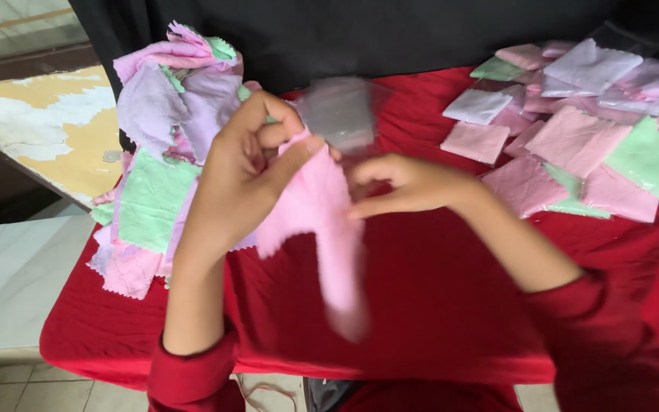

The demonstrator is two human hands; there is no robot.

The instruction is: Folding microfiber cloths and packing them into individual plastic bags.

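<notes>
My left hand (pixel 245 164) pinches the pink cloth (pixel 322 229) and my right hand (pixel 402 183) holds the clear bag (pixel 339 113) above it, so the floppy cloth might bunch up or slip.

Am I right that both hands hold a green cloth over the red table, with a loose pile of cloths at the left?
Not quite: the head view shows the cloth is pink, not green. Left hand and right hand hold it over the red table, loose pile at left.

Red-clothed table (pixel 436 305) — cloth squares (pixel 154 191), bagged cloths (pixel 573 145).
</notes>
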